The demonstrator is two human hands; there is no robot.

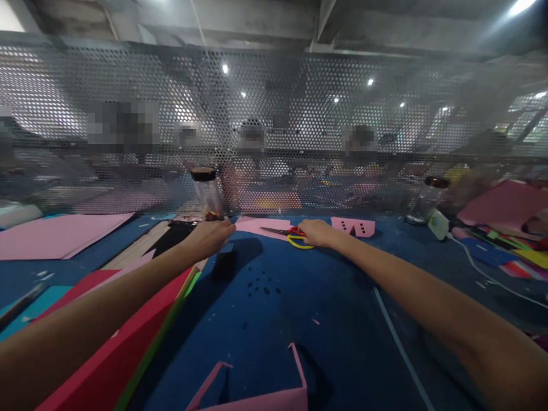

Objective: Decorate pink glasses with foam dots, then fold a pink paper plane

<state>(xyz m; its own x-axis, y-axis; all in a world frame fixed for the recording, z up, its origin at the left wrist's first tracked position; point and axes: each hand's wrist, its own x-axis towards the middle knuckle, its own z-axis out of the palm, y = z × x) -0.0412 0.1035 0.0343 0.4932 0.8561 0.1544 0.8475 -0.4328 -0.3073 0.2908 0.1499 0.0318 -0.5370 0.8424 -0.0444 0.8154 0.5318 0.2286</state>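
Scissors (290,232) with one red and one yellow handle loop are located at the centre of the frame, blades directed left over a pink paper strip (252,224). Right hand (317,233): fingers closed on the red loop; the yellow loop projects below them. Left hand (209,235): fingers curled, positioned left of centre near the left end of the strip. Whether it grasps anything cannot be told; a dark patch (224,266) is visible just below it.

Right of the right hand, a pink cutout (365,228) bears small black squares and a dark notch in its lower edge. A clear jar (208,194) with a black lid stands behind the left hand; a second jar (423,201), tilted in view, is at right, next to a pale block (438,224) and a white cable (475,270).

At left, large pink sheets (55,235) lie on the blue bench (342,319). A red sheet (145,319) extends beneath the left forearm at lower left. At bottom centre, a folded pink paper piece (274,401) presents two raised narrow strips. Dark spots (266,290) mark the bench surface at mid-frame. Coloured sheets (496,251) are grouped at far right. A perforated screen (274,97) spans the upper frame.
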